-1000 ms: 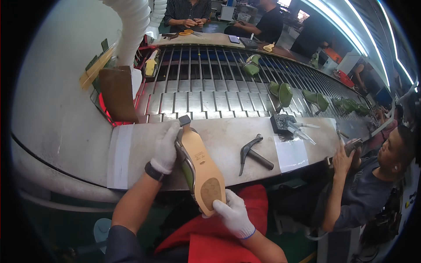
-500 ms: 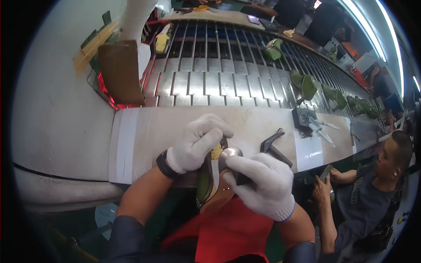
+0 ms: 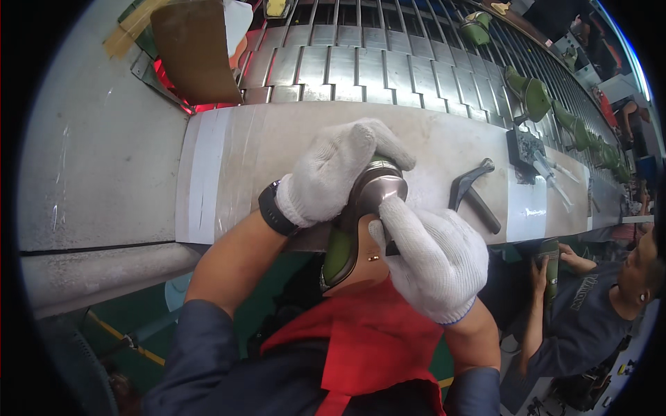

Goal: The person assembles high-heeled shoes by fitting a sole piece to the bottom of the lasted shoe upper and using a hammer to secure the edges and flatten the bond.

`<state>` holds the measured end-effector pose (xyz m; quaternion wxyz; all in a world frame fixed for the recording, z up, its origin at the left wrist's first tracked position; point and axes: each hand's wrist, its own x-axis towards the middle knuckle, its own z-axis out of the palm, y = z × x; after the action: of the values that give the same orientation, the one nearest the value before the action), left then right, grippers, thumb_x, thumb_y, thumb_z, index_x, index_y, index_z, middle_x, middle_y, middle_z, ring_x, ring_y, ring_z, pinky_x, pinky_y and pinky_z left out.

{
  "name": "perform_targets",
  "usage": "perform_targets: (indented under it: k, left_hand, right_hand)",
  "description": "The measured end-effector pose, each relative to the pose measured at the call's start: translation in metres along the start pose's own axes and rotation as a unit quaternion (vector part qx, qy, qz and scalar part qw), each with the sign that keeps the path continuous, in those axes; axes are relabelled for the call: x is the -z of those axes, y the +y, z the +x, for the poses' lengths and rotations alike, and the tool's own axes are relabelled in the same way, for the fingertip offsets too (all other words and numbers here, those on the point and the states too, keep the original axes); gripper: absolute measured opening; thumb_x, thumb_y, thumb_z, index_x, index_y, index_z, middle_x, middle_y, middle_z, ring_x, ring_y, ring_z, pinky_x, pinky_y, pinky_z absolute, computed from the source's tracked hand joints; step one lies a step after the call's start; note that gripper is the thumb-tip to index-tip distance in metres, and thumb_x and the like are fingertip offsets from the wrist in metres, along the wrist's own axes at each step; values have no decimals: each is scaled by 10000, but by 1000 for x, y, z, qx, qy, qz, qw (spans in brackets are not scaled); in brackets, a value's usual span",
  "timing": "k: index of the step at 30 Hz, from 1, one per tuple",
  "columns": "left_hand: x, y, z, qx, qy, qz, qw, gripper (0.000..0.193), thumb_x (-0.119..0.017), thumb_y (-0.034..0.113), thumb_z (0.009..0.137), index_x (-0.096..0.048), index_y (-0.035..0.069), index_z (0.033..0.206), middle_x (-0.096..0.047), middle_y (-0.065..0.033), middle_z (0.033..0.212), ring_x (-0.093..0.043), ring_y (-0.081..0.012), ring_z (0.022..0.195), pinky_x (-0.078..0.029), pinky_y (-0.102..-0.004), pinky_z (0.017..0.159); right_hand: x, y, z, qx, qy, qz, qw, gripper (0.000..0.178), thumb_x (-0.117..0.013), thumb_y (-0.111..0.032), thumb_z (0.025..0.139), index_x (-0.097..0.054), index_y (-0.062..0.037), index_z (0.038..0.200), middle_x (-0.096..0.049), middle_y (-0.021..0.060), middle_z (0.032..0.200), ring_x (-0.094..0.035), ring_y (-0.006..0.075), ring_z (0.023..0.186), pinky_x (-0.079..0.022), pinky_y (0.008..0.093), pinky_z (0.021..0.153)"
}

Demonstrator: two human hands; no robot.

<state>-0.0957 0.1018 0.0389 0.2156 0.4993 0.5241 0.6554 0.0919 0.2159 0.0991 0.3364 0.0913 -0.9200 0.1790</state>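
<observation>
Right now your left hand (image 3: 338, 170), in a white knit glove with a black watch at the wrist, is curled over the top of a shoe (image 3: 361, 222) and grips it from the left side. Your right hand (image 3: 423, 260), gloved the same way, is closed around the shoe's lower right side, with the index finger pressed up against its shiny brown rounded end. So both hands are grasping the shoe, and it sits between them just above your lap, at the near edge of the pale workbench (image 3: 236, 149). You can see a green lining along the shoe's left edge and a tan underside facing your red apron (image 3: 361, 333); which part of the shoe is uppermost you cannot tell for sure, as your gloves cover much of it.

On the bench to your right, near your right hand but not touching it, lies a dark hammer (image 3: 472, 194). Further right sits a small dark block with tools (image 3: 531, 149). Behind the bench runs a metal slat conveyor (image 3: 361, 62) carrying green shoes (image 3: 531, 93) along its right side. A brown cardboard piece (image 3: 194, 48) stands at the upper left. At your right, another person in a dark shirt (image 3: 590, 326) sits holding something in one hand.
</observation>
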Motion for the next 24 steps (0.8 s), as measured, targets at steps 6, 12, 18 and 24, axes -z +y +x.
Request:
perform_targets:
  k: [6, 12, 18, 24]
  left_hand:
    - [1, 3, 0, 5, -6, -4, 1000, 868, -251, 615, 1200, -794, -55, 1103, -751, -194, 1139, -715, -291, 1060, -548, -416, 996]
    - [1, 3, -1, 13, -5, -2, 1000, 857, -264, 618, 1199, -799, -44, 1104, -753, -192, 1144, -716, -284, 1054, -549, -412, 986]
    - [4, 3, -3, 18, -10, -22, 1000, 842, -268, 608, 1202, -796, -42, 1106, -746, -178, 1122, -712, -257, 1037, -549, -393, 961]
    - [8, 8, -1, 27, -33, -17, 999, 503, -482, 363, 1157, -771, -47, 1114, -748, -156, 1111, -705, -214, 993, -551, -373, 929]
  right_hand:
    - [-4, 1, 3, 5, 14, 0, 1000, 496, -947, -32, 786, -790, -10, 1256, -735, 113, 861, -669, 283, 648, -526, 390, 588]
    - [-5, 1, 5, 4, 10, 5, 1000, 518, -948, -28, 776, -784, -4, 1267, -743, 120, 868, -676, 278, 649, -524, 385, 587]
    - [-10, 4, 4, 15, 0, 6, 1000, 531, -923, -16, 782, -766, 6, 1288, -745, 127, 895, -696, 297, 684, -529, 396, 596]
    - [-24, 22, 19, 50, 7, 24, 998, 447, -780, -43, 769, -751, -23, 1215, -707, 88, 959, -650, 275, 693, -546, 394, 631]
